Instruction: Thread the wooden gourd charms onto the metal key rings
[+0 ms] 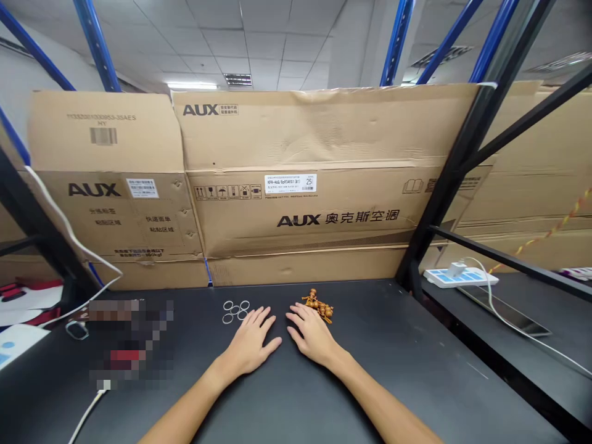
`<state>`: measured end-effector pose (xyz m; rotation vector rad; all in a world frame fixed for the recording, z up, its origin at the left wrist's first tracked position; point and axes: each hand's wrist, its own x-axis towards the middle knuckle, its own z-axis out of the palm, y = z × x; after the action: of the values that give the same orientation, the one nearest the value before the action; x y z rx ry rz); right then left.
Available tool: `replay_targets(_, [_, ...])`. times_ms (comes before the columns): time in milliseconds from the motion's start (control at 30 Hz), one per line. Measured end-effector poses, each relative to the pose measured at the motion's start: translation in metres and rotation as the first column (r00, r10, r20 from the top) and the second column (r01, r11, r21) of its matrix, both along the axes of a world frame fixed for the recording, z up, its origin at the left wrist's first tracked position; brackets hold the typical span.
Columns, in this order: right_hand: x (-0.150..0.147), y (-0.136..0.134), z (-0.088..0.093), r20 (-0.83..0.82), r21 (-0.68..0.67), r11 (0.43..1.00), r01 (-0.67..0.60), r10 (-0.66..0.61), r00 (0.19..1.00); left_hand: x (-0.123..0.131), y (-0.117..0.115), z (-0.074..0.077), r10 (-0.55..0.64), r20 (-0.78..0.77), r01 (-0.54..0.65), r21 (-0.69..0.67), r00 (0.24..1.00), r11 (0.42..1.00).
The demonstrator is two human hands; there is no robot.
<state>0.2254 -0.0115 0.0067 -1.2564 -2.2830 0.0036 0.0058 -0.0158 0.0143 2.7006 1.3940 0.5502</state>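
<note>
Head view: the left hand (250,342) lies palm-down on the bench (277,401), fingers spread and holding nothing, just beside five pale rings (235,310). The right hand (313,334), likewise spread and empty, lies right by small brown figurines (324,308).

black tabletop (289,394) with pale rings (235,306), brown beaded pieces (322,307)

At lower centre, rings (236,314) are whitish, trinkets (319,306) golden brown, the table (407,351) black; mid-frame cardboard (324,145) is tan with black print.
</note>
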Motion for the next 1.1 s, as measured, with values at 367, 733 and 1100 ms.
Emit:
replay_targets(367, [0.001,0.000,-0.004,-0.022,0.015,0.997,-0.076,0.076,0.997,0.002,-0.002,-0.004,-0.053,0.034,0.050,0.089,0.998,0.995])
replay_targets(733, [0.006,0.002,0.009,-0.022,0.030,0.975,0.219,-0.218,0.976,0.005,-0.002,-0.005,0.054,0.028,-0.057,0.115,0.998,0.992])
replay_targets(1100, [0.005,0.007,-0.006,-0.077,0.010,0.984,0.176,-0.175,0.982,0.006,-0.006,0.003,-0.067,0.035,0.064,0.073,0.997,0.995])
